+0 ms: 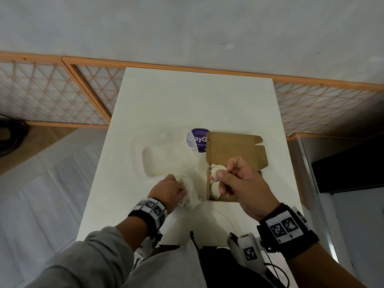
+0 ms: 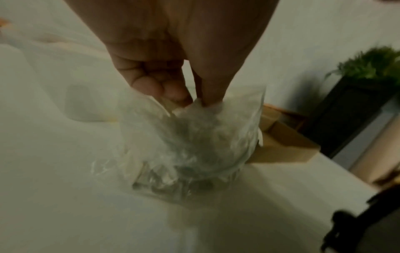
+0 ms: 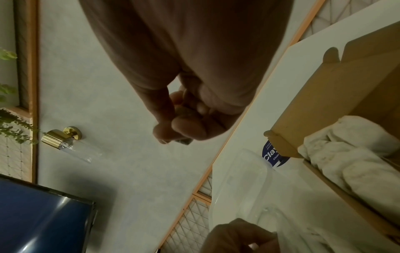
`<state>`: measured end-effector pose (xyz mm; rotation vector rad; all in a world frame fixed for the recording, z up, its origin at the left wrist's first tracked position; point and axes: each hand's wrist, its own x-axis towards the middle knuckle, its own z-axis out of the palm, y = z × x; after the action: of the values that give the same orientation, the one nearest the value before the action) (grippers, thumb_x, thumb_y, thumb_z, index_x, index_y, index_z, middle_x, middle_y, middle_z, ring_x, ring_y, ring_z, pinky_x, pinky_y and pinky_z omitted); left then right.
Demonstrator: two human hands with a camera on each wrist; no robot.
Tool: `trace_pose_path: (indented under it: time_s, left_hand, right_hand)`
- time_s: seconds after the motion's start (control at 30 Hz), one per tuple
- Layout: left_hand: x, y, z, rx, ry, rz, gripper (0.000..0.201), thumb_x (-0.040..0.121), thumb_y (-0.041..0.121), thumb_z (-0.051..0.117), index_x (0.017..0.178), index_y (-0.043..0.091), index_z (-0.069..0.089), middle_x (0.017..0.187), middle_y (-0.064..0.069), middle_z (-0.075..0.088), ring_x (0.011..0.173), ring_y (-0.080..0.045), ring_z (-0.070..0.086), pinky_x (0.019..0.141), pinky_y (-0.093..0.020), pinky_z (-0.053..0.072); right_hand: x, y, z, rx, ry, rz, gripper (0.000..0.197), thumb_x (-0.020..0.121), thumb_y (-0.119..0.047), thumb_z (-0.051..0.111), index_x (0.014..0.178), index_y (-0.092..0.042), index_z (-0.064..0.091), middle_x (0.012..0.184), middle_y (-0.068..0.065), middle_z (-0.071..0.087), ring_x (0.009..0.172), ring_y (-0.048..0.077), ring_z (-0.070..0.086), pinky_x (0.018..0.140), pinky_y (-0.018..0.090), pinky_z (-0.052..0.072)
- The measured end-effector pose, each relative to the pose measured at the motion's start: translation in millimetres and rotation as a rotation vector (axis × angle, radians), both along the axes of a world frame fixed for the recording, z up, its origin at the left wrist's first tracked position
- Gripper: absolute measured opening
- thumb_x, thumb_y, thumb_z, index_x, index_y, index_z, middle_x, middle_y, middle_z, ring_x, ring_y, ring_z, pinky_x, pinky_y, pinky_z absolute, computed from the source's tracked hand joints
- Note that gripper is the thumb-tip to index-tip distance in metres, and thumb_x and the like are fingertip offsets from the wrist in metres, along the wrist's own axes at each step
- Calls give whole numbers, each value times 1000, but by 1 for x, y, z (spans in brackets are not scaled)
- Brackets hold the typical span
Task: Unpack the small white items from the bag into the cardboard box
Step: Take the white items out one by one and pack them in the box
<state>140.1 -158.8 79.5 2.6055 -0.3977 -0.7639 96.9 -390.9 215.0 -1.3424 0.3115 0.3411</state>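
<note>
An open cardboard box (image 1: pixel 235 150) stands on the white table (image 1: pixel 187 96), with small white items (image 1: pixel 215 192) lying in its near end. My right hand (image 1: pixel 220 177) hovers over that end, fingers curled round a small white item (image 1: pixel 216 170). In the right wrist view the curled right hand (image 3: pixel 179 131) hides most of what it holds, and the white items (image 3: pixel 346 154) show in the box (image 3: pixel 346 77). Left of the box, my left hand (image 1: pixel 184 194) pinches the top of a crumpled clear plastic bag (image 1: pixel 190 194). The left wrist view shows this hand (image 2: pixel 194 101) gripping the bag (image 2: pixel 190 145) beside the box (image 2: pixel 281 147).
A clear plastic container (image 1: pixel 166 159) lies on the table behind the bag, with a round purple label (image 1: pixel 198 140) at its right end. A wood-framed lattice screen (image 1: pixel 52 92) runs behind the table. A dark cabinet (image 1: pixel 349 167) stands to the right.
</note>
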Motion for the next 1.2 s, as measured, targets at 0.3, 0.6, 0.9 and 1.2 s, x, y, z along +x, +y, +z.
trace_pose_path:
  time_s: [0.3,0.6,0.9,1.2]
  left_hand:
    - [-3,21,93,-649,291,470,20,98,25,70,86,13,80,81,-3,79,75,-13,74,81,-34,61]
    - [-3,15,180,-993,214,569,17,91,13,73,104,7,82,97,-7,80,80,-8,71,66,-19,55]
    - [-11,6,190,-931,11,459,14,91,18,72,98,18,85,96,-3,77,93,-15,75,78,-28,59]
    - [-7,20,196,-947,-60,586,19,101,17,62,101,16,81,78,-1,73,74,-11,63,73,-20,55]
  right_hand:
    - [2,3,-9,-184,-20,26,25,102,-4,62,90,-16,44,92,16,72,62,27,64,51,32,43]
    - [7,25,23,-268,-148,135,26,105,-1,52,107,-13,75,108,4,78,90,26,79,84,47,64]
    - [6,43,52,-346,-259,320,31,96,-43,72,97,-13,74,87,15,74,85,33,75,79,55,63]
    - [6,29,39,-224,-146,219,26,105,-29,60,104,-7,74,95,13,78,85,23,76,77,36,64]
